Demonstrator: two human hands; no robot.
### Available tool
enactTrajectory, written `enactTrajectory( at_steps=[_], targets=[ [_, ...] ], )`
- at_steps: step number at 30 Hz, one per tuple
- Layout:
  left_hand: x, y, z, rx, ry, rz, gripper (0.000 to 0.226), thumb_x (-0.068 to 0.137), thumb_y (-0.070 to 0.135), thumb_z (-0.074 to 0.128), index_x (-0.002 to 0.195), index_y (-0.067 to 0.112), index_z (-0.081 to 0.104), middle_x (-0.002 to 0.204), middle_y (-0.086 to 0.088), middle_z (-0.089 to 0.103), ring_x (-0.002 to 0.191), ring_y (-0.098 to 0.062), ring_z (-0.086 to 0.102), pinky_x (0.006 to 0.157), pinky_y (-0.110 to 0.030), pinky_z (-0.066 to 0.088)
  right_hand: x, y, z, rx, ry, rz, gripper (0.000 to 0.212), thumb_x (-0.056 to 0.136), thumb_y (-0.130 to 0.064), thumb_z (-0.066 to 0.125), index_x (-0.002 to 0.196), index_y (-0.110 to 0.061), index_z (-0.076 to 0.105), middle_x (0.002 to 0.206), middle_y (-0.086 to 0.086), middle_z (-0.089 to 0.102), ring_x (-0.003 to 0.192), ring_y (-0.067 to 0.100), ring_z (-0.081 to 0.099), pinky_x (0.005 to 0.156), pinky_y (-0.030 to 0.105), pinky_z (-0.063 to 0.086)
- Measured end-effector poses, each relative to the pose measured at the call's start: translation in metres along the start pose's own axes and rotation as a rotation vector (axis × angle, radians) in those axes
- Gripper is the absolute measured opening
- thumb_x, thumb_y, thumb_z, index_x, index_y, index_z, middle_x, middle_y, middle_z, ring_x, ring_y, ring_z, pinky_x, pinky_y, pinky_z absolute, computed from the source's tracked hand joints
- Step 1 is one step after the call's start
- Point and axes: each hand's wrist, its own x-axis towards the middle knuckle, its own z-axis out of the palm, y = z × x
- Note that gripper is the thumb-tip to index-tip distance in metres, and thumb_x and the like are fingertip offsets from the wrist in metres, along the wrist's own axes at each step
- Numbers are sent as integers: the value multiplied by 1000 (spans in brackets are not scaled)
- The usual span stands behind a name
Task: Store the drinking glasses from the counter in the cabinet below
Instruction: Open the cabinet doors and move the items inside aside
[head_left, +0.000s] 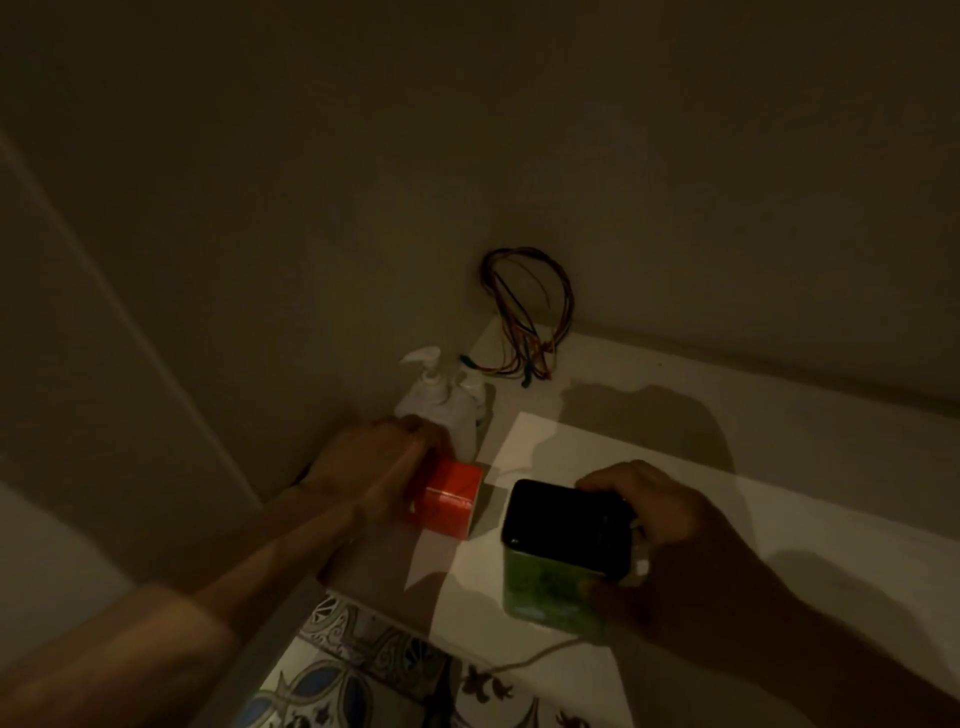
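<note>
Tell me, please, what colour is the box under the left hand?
The box is orange-red, seen in the head view.

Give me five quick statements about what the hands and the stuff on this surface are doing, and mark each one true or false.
1. The right hand grips a green tin with a black lid. True.
2. The left hand is on a blue box. False: the box is red.
3. A white pump bottle stands beyond the red box, in the corner. True.
4. The bundle of coloured wires lies on the patterned floor tiles. False: it hangs at the wall, its ends on the white surface.
5. A drinking glass is in the left hand. False: no glass shows in this view.
</note>
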Motion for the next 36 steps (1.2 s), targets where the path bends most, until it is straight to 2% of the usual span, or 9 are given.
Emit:
enactTrajectory(
  at_steps=[2, 4, 6, 9, 17, 20, 25, 32, 36],
  targets=[
    [1, -3, -3, -61, 11, 25, 11, 99, 18, 53, 110, 20, 56, 103, -8, 62, 79, -20, 56, 63, -22, 43, -1, -11, 9, 9, -8, -17, 56, 61, -31, 81, 114, -22, 62, 101, -12, 59, 84, 7, 61, 70, 17, 52],
    [7, -4, -5, 76, -102, -11, 30, 92, 22, 64, 121, 24, 54, 117, -3, 59, 96, -23, 60, 73, -24, 44, 0, -18, 21, -1, -19, -2, 59, 61, -39, 79, 115, -29, 58, 103, -17, 56, 86, 5, 59, 74, 13, 49],
    [15, -7, -7, 213, -197, -101, 54, 83, 26, 73, 130, 27, 47, 127, 2, 54, 111, -25, 58, 80, -32, 41, 3, -25, 34, -7, -42, 25, 62, 63, -43, 76, 119, -36, 52, 107, -22, 51, 91, 3, 56, 80, 19, 50],
    [20, -11, -4, 251, -231, -116, 66, 80, 30, 77, 136, 28, 42, 132, 0, 52, 115, -28, 58, 85, -39, 45, 13, -36, 47, 1, -77, 38, 60, 67, -41, 75, 120, -37, 49, 108, -21, 49, 94, 5, 55, 86, 30, 51],
    [20, -13, -17, 344, -227, -44, 65, 83, 31, 73, 140, 32, 41, 133, 0, 46, 116, -27, 55, 80, -37, 46, 42, -50, 70, -2, -112, 62, 64, 70, -41, 76, 126, -34, 46, 120, -16, 48, 100, 11, 56, 91, 36, 50],
    [22, -12, -38, 342, -180, -17, 52, 84, 24, 71, 131, 29, 50, 126, 0, 53, 111, -25, 58, 76, -32, 43, 51, -54, 79, 17, -122, 79, 64, 72, -38, 76, 128, -32, 46, 123, -13, 47, 103, 11, 56, 93, 35, 49],
    [20, -6, -56, 241, 21, 3, 42, 85, 21, 66, 125, 29, 55, 125, 1, 59, 101, -24, 63, 71, -31, 45, 62, -63, 96, 19, -91, 86, 64, 76, -39, 77, 131, -31, 45, 130, -14, 42, 109, 8, 53, 81, 17, 40],
    [23, -5, -54, 114, 200, -11, 43, 82, 15, 64, 123, 26, 54, 121, -2, 61, 100, -27, 61, 74, -43, 52, 65, -69, 111, -2, -15, 105, 72, 83, -41, 75, 143, -32, 36, 141, -13, 39, 123, 12, 49, 84, 16, 28],
    [23, -6, -55, 115, 214, -7, 42, 82, 15, 64, 123, 23, 55, 123, -3, 61, 101, -26, 61, 75, -43, 52, 63, -71, 119, 27, 22, 125, 76, 86, -41, 71, 149, -31, 30, 148, -11, 36, 127, 16, 46, 92, 21, 36]
  ],
)
